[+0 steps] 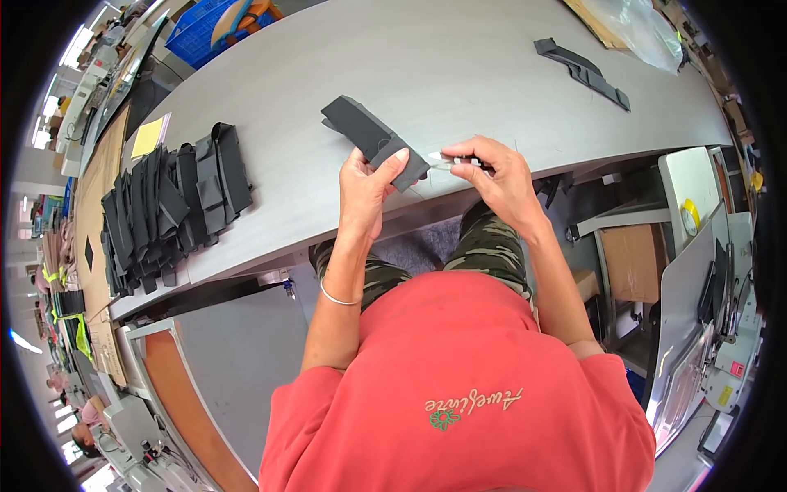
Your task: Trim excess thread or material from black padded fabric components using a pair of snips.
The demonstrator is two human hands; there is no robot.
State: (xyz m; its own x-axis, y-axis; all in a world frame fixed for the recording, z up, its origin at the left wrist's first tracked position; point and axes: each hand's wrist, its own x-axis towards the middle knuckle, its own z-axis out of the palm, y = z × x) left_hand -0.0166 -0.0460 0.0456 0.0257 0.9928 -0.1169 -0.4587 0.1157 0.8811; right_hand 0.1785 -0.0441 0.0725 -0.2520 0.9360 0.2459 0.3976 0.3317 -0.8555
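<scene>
My left hand [366,184] grips a dark grey fabric strip [365,131], thumb on top, over the table's front edge. The strip slants up to the left, and its near end points at my other hand. Closed around a small pair of thread snips [464,161], my right hand [502,182] keeps the pale blade tips beside that near end. Whether the blades touch the fabric I cannot tell. To the left lies a row of similar dark strips [176,197], overlapping each other. One more dark strip [586,74] rests alone at the far right of the table.
The grey table [303,61] curves across in front of me. A yellow paper pad [149,138] lies behind the strip row. At the back are a blue crate [193,37] and a clear plastic bag [635,33]. A cardboard box [630,262] stands below at the right.
</scene>
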